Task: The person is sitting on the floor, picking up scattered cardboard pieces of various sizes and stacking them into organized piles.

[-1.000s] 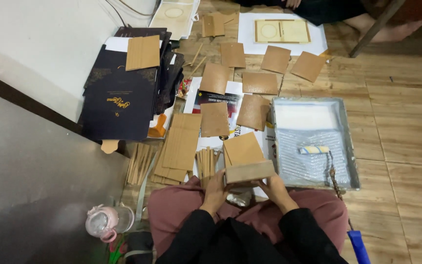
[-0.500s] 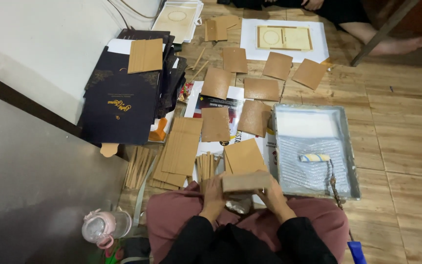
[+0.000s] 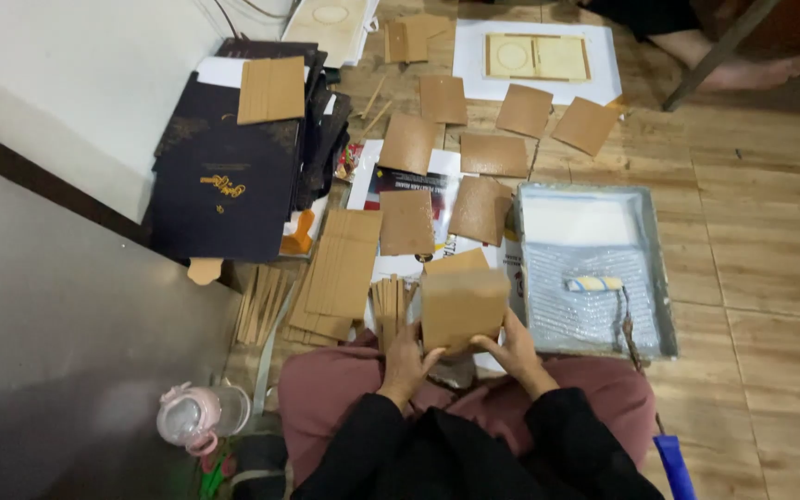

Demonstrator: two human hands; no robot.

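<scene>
I sit on the floor and hold a brown cardboard piece (image 3: pixel 463 306) upright over my lap with both hands. My left hand (image 3: pixel 406 356) grips its lower left edge and my right hand (image 3: pixel 514 344) grips its lower right edge. A second brown board (image 3: pixel 456 262) lies just behind it on the floor. Thin brown strips (image 3: pixel 389 301) stand in a bundle next to my left hand. Both sleeves are black.
A grey paint tray (image 3: pixel 667 306) with a small roller (image 3: pixel 594 283) lies to the right. Brown cardboard squares (image 3: pixel 407 222) are spread ahead, a stack of panels (image 3: pixel 340 264) and dark printed boxes (image 3: pixel 224 185) to the left. A pink-lidded jar (image 3: pixel 198 417) stands at lower left. Another person's foot (image 3: pixel 752 69) is at the top right.
The cardboard piece in my hands has been tipped up from flat, so its broad face now shows. The view has shifted slightly.
</scene>
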